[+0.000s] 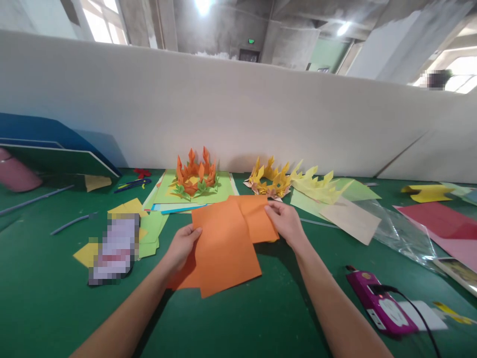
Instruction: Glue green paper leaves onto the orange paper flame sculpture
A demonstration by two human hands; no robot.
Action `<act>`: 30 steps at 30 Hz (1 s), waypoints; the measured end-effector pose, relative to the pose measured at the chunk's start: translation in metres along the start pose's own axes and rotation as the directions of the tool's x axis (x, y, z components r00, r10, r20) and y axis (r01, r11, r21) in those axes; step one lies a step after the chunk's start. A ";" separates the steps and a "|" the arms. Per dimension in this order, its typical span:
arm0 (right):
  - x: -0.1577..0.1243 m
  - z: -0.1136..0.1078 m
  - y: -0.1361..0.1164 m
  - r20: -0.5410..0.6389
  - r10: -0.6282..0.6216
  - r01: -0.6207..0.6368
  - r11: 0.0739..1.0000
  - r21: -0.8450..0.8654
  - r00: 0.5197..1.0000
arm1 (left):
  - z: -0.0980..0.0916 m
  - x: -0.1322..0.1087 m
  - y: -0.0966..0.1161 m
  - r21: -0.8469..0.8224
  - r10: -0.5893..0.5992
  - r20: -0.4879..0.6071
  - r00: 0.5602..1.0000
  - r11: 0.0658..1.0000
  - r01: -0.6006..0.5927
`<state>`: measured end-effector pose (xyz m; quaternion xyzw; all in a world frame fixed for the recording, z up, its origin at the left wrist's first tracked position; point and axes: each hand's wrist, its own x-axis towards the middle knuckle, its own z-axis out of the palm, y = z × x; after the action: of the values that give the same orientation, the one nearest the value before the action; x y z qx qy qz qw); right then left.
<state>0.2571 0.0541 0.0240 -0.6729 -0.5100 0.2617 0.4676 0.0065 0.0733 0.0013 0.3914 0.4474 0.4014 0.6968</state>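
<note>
Several orange paper sheets (pixel 227 248) overlap between my two hands above the green table. My left hand (pixel 183 243) pinches their left edge, thumb on top. At the right, my right hand (pixel 285 221) holds the edge of a smaller orange piece (pixel 258 219) that overlaps the larger sheet. Behind them stand an orange folded-paper crown (pixel 196 176) with green leaves, on a light green sheet, and a yellow paper crown (pixel 269 178). A pale yellow-green spiked paper strip (pixel 318 185) lies beside the yellow crown.
Left are a blurred phone-like object (pixel 116 248), green and yellow papers, scissors (pixel 133 185) and a pink bottle (pixel 17 171). Right are a purple device (pixel 382 303) with a black cable, clear plastic (pixel 404 233) and red paper (pixel 441 220). A white partition (pixel 231 109) stands behind.
</note>
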 end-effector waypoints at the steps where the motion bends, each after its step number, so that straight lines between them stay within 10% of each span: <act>1: 0.009 0.000 -0.003 -0.026 -0.018 0.017 0.999 -0.029 1.000 | 0.000 0.000 0.000 -0.008 -0.009 -0.008 1.000 1.000 0.009; 9: 0.063 0.027 -0.027 0.009 -0.234 0.212 0.861 -0.462 0.972 | 0.007 -0.006 0.004 -0.096 -0.067 0.009 0.998 0.993 0.068; 17: 0.096 0.059 -0.025 0.178 -0.136 0.217 0.779 -0.588 0.974 | 0.010 -0.011 0.002 -0.167 -0.100 -0.001 0.995 0.981 0.099; 30: 0.134 0.076 -0.022 0.123 -0.039 0.114 0.714 -0.691 0.992 | 0.005 -0.007 0.000 -0.177 -0.064 0.033 0.997 0.982 0.069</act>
<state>0.2299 0.2074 0.0278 -0.7637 -0.6209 0.0644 0.1648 0.0091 0.0664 0.0049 0.3177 0.4132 0.4109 0.7480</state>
